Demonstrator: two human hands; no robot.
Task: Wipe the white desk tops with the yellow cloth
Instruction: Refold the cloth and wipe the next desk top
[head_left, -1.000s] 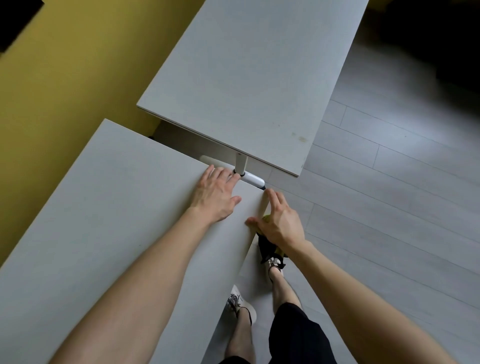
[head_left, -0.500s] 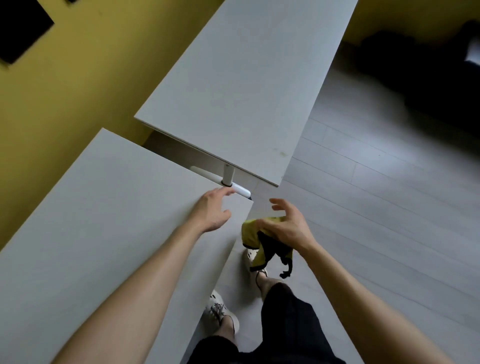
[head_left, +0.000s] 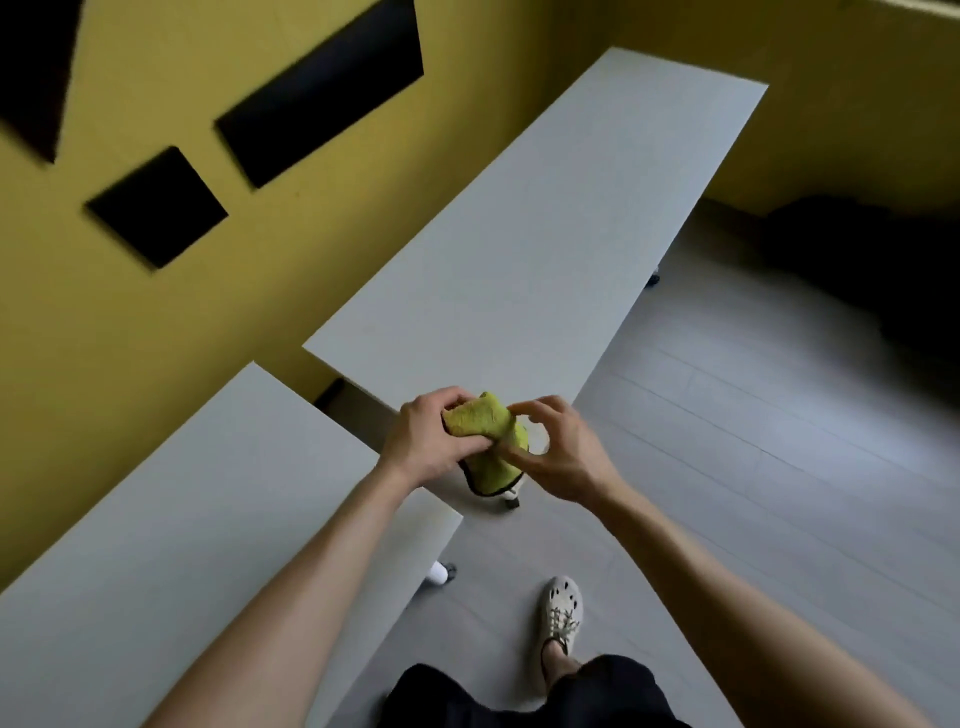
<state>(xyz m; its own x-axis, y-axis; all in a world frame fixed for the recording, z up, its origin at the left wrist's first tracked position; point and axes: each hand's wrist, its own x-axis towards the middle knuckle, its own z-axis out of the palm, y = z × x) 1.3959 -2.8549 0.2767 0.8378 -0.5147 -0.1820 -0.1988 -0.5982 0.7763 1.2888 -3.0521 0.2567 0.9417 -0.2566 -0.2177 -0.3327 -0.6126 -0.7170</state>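
Observation:
The yellow cloth (head_left: 485, 431) with a dark edge is bunched up in the air between both hands, over the gap where two white desks meet. My left hand (head_left: 428, 441) grips its left side. My right hand (head_left: 558, 452) pinches its right side with the fingertips. The near white desk (head_left: 182, 519) runs along the left under my left forearm. The far white desk (head_left: 519, 249) stretches away ahead and to the right, its near corner just beyond the hands.
A yellow wall (head_left: 130, 312) with black panels (head_left: 317, 98) borders the desks on the left. Grey plank floor (head_left: 753, 467) lies to the right. My shoe (head_left: 561, 608) and dark shorts show below. A dark shape (head_left: 883, 270) sits at the far right.
My left hand has left the near desk's edge and taken hold of the cloth. Both hands have risen together, and the view has tilted up toward the far desk.

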